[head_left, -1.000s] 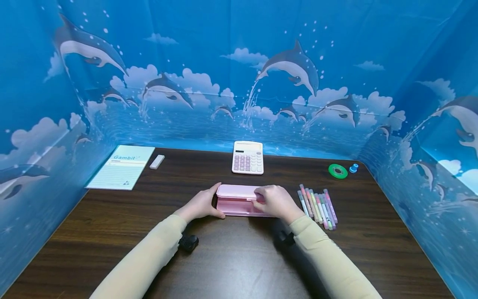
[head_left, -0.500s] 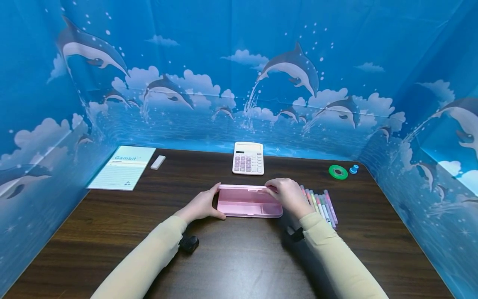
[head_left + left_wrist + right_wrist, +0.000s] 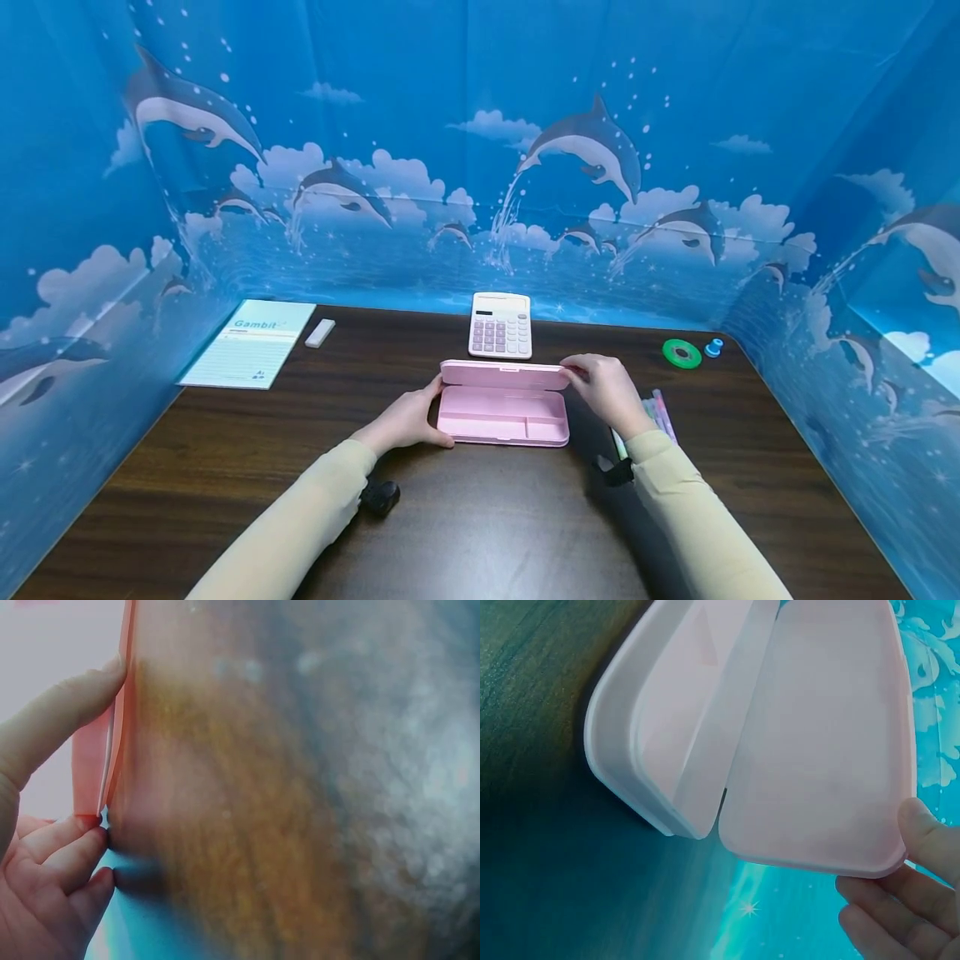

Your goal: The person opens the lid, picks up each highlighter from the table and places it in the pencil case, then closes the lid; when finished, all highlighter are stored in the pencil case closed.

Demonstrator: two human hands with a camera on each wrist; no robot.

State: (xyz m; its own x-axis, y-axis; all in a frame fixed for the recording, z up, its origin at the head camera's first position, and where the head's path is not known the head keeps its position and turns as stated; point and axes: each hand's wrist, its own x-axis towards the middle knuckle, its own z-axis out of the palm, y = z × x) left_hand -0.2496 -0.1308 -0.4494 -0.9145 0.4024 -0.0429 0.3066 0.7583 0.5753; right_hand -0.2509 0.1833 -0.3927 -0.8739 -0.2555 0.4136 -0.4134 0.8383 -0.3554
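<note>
Head view: pink pencil case (image 3: 501,408), lid raised on its rear hinge, lying mid-desk just in front of the calculator (image 3: 500,325). Left hand (image 3: 408,417) curls round the tray's left end, thumb along the edge, bracing it; right hand (image 3: 606,392) pinches the lid's right corner. To do this well, I judge, keep the tray pressed flat and swing the lid from its corner without twisting the hinge. Highlighter pens (image 3: 658,411) lie just beside the right wrist, partly hidden. Left wrist view: blurred; fingers (image 3: 56,855) and thumb touch the pink case edge (image 3: 97,765). Right wrist view: open lid (image 3: 825,750) held at its rim by thumb and fingertips (image 3: 900,900); divided tray (image 3: 667,735) below it, nothing visible inside. Surface: dark wood-grain desk (image 3: 480,517). Also on it: Gambit notepad (image 3: 251,354), white eraser (image 3: 319,332), green tape roll (image 3: 681,353), small blue item (image 3: 713,346). Room: blue dolphin-print backdrop (image 3: 480,167) on three sides.
</note>
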